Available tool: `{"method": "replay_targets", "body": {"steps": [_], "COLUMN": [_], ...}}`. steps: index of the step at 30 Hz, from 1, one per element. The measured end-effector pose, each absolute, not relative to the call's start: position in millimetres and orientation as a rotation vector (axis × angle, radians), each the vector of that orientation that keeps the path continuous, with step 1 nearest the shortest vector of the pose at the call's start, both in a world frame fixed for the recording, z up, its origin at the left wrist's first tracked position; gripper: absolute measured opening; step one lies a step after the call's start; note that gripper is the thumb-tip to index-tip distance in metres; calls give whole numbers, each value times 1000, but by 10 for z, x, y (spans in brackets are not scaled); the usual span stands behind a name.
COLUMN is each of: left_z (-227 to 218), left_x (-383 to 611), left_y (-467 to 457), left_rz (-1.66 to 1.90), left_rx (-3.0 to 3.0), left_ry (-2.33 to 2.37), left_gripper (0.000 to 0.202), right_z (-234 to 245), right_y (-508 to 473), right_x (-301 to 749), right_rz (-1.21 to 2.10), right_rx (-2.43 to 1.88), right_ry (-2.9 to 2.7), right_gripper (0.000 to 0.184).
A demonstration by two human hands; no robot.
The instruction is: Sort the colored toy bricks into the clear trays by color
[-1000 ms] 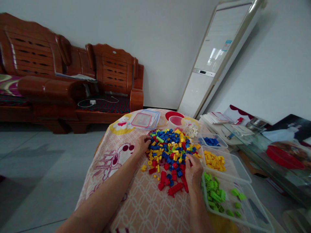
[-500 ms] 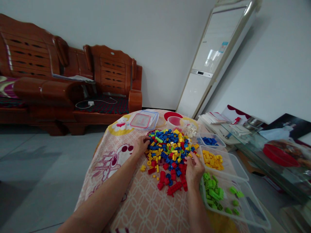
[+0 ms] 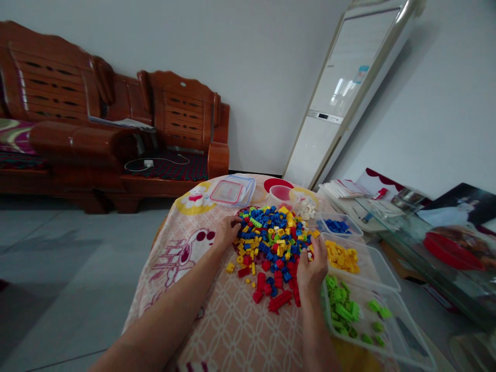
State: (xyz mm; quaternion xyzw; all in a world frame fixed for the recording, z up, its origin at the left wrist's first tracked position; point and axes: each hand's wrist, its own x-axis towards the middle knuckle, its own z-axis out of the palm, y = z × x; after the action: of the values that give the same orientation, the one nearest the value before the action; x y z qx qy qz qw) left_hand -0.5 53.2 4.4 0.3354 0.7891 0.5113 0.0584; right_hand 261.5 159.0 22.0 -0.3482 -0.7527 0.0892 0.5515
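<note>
A heap of small toy building bricks (image 3: 267, 237) in blue, yellow, red and green lies on the cloth-covered table. At the heap's left edge is my left hand (image 3: 228, 231), its fingers loosely bent against the bricks and a gap before the thumb; I see nothing held. My right hand (image 3: 313, 266) is raised at the heap's right side, thumb apart from the fingers, beside the box of yellow bricks (image 3: 343, 257). Close by are a box of blue bricks (image 3: 337, 226) and a larger box of green bricks (image 3: 343, 307). White pieces (image 3: 306, 205) lie behind the heap.
Clear box lids (image 3: 228, 191) and a pink-white round container (image 3: 281, 193) stand at the table's back. A glass-topped side table (image 3: 411, 232) with a red bowl (image 3: 451, 252) is at the right. A wooden sofa (image 3: 178, 119) and a tall white air conditioner (image 3: 329, 98) stand beyond.
My right hand has shifted slightly up and right, off the bricks toward the yellow box. My left hand stays at the heap's left edge. The whole view has shifted a little.
</note>
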Motion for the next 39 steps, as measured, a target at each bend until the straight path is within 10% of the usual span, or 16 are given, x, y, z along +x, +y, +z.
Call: {"method": "replay_targets", "body": {"steps": [10,39], "left_z": [31,32], "left_x": [6,2], "left_y": [529,523], "left_rz": [1590,1538], "left_rx": [990,995], "left_ry": [2336,2401], "left_gripper": [29,29], "right_z": [152,180], "right_y": [1486,1518], "right_x": [2589,2633], "right_rz": [141,632], "right_rx": [-823,-931], "right_ry": [-2210,-1732], "right_gripper": [17,33]}}
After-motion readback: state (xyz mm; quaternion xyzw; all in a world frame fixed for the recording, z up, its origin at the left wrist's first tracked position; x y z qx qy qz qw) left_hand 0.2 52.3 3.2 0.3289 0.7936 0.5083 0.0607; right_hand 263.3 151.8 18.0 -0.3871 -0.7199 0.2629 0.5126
